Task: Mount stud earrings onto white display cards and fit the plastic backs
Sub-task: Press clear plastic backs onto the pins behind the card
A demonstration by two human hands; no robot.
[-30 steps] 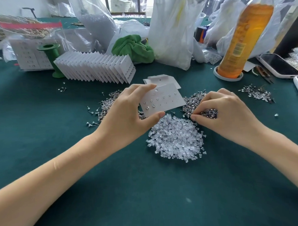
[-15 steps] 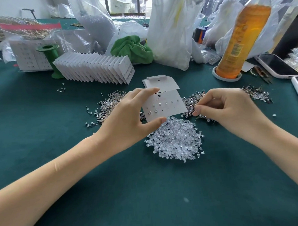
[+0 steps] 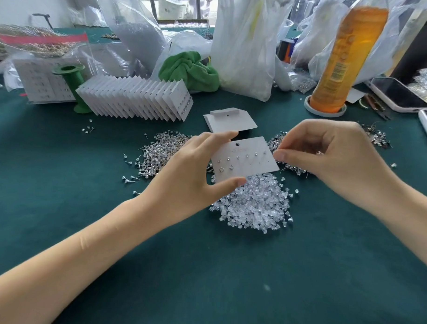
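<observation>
My left hand (image 3: 191, 172) grips a white display card (image 3: 248, 160) by its left edge, thumb below and fingers on top. Several small studs sit in the card's holes. My right hand (image 3: 328, 157) is at the card's right edge with thumb and forefinger pinched together; whatever they pinch is too small to make out. Under the card lies a pile of clear plastic backs (image 3: 255, 204). Loose stud earrings lie in heaps on the left (image 3: 159, 154) and behind my right hand (image 3: 376, 136).
Blank cards (image 3: 230, 121) lie just behind the held card. A fanned row of filled cards (image 3: 137, 101) and a green spool (image 3: 74, 89) stand at back left. An orange bottle (image 3: 344, 60), phones (image 3: 399, 94), a green cloth (image 3: 192, 70) and plastic bags (image 3: 244, 44) crowd the back.
My right hand has lifted off the stud heap and moved left to the card's right edge. My left hand has raised the card slightly and tipped it flatter toward me.
</observation>
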